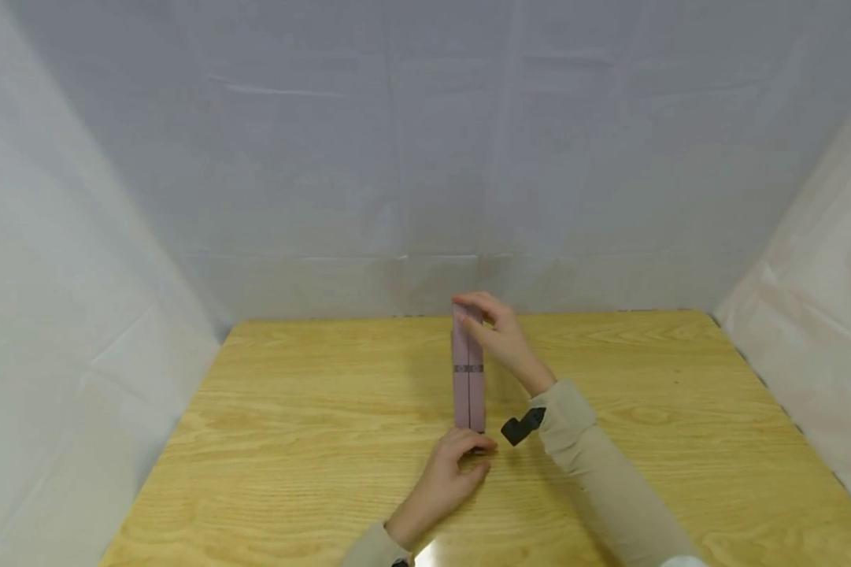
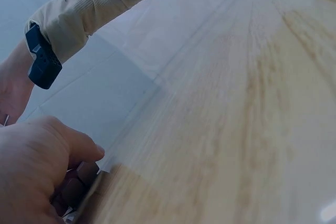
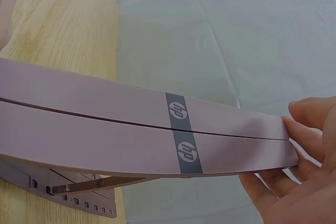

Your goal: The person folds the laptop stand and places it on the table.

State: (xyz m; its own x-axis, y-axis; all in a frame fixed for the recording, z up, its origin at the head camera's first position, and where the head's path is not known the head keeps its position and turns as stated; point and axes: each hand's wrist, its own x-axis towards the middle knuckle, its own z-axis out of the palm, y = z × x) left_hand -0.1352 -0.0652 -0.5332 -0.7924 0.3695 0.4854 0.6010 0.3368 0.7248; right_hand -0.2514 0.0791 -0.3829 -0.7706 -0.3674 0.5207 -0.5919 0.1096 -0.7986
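A mauve laptop stand (image 1: 468,398) stands on the table in front of me, with a long seam down its top and a dark band carrying hp logos. My right hand (image 1: 499,335) grips the far end, thumb on one side and fingers under the edge in the right wrist view. There a metal strut (image 3: 105,183) joins the raised panel to a notched base (image 3: 84,203). At the near end, my left hand (image 1: 446,472) curls its fingers around the stand's edge. Dark blocks (image 2: 76,182) beside those fingers are partly hidden in the left wrist view.
The wood-grain table (image 1: 290,425) runs out to both sides of the stand. A pale sheet (image 1: 432,157) hangs behind its far edge, and more sheeting (image 1: 64,315) encloses the sides. A black device (image 1: 523,427) is strapped at the right wrist.
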